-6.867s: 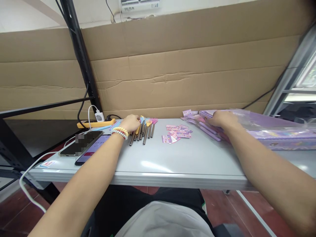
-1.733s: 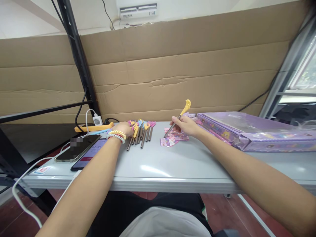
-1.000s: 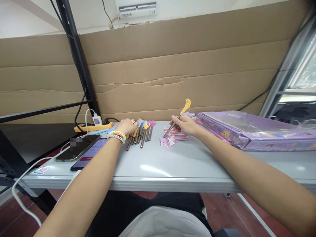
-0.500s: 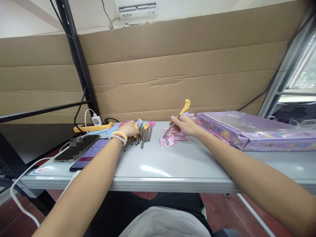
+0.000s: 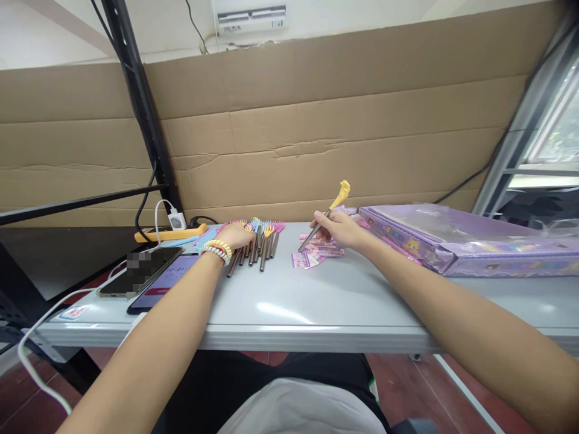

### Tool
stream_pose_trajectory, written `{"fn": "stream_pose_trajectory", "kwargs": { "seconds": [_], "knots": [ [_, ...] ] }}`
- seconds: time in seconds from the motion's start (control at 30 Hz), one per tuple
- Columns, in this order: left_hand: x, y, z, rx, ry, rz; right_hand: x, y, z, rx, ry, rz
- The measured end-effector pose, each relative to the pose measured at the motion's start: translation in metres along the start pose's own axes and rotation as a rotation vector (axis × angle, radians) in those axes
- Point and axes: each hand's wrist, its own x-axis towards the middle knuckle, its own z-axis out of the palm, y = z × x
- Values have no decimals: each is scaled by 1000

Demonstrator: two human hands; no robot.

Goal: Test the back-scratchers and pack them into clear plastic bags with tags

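Between fingers of right hand [image 5: 340,229]: yellow-headed back scratcher [image 5: 340,196], held tilted, pink cards [image 5: 332,251] below. Under left hand [image 5: 237,235], grip hidden, cannot tell: claw-headed back scratchers [image 5: 263,248]. Right of right hand: purple box [image 5: 452,247].

Phones [image 5: 143,270] left of rods [image 5: 263,256]; cards [image 5: 301,260] between rods and box [image 5: 506,266], seemingly overlapping.

A dark phone [image 5: 156,268] lies beside a lit, purple-screened phone [image 5: 166,282] at the left end of the table [image 5: 325,308]; behind them a white charger [image 5: 177,219] stands at a yellow power strip [image 5: 192,231]; cardboard [image 5: 289,138] spans the back, a white air conditioner [image 5: 252,20] above it; a black post [image 5: 136,96] rises at left, a window [image 5: 558,129] shows at right; the floor [image 5: 407,398] is red.
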Motion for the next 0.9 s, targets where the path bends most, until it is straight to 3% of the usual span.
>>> {"fn": "stream_pose_trajectory", "kwargs": {
  "seconds": [0.17,0.3,0.43,0.6,0.9],
  "knots": [
    [3,0,3,19,88,64,2,1,0,42,24,-25],
    [4,1,9,-9,151,273,0,-6,0,143,67,-9],
    [1,3,14,-40,143,418,-2,-15,-3,326,150,-18],
    [-4,5,12,-29,110,437,-3,-20,-6,465,206,6],
    [-10,10,9,-11,106,471,-3,-17,-5,484,201,-4]
  ]
}}
